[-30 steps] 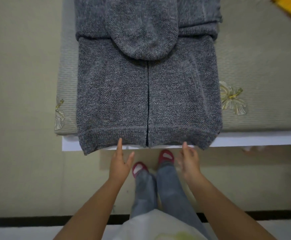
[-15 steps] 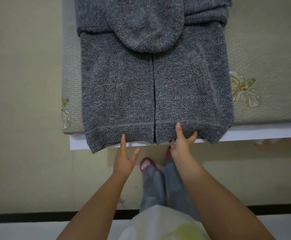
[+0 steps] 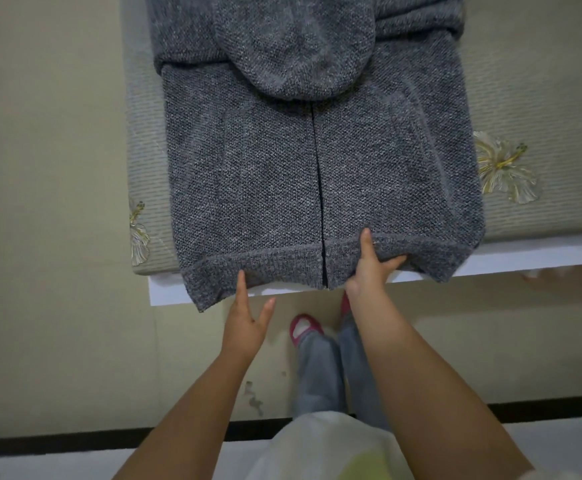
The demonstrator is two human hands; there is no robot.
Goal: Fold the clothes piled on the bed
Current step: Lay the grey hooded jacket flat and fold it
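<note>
Hoodie (image 3: 265, 174) lies flat at the bed (image 3: 531, 98) edge, hood folded down; my right hand (image 3: 369, 268) pinches its hem for the next fold, while my left hand (image 3: 244, 323), fingers straight, touches the hem.

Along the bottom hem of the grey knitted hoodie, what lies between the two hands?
In the head view, between the left hand and right hand runs the ribbed hem of the grey knitted hoodie, split by its dark front zip line.
</note>
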